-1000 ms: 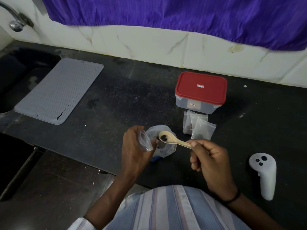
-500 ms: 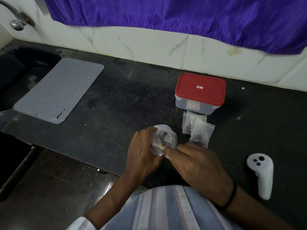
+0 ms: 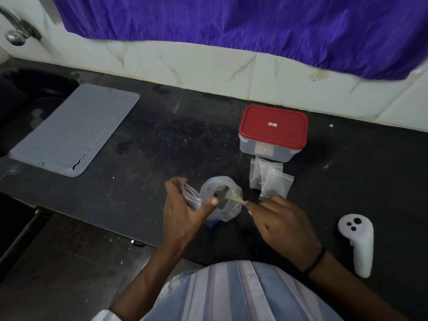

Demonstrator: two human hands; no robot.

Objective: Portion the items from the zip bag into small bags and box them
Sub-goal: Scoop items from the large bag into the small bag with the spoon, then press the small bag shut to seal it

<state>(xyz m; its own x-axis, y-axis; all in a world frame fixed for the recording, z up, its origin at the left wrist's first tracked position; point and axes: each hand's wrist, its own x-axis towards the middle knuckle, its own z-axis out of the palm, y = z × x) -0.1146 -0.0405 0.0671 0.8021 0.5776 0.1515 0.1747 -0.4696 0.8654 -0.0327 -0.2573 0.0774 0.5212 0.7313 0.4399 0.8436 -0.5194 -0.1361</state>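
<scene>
wall point(image 3: 190, 63): pale marbled tile | purple curtain point(image 3: 231, 19) | black counter point(image 3: 162, 135) | floor point(image 3: 58, 262): dark, maybe stone

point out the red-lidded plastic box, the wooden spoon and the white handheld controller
red-lidded plastic box point(image 3: 273, 126), head view, middle of the red lid
wooden spoon point(image 3: 235, 198), head view, on the pale handle just ahead of the right hand
white handheld controller point(image 3: 359, 242), head view, on its grip below the buttons

open zip bag point(image 3: 223, 205) upright, red-lidded box point(image 3: 273, 133) closed

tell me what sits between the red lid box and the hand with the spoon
In the head view, two small filled bags lie on the counter between the red-lidded box and the right hand gripping the wooden spoon.
</scene>
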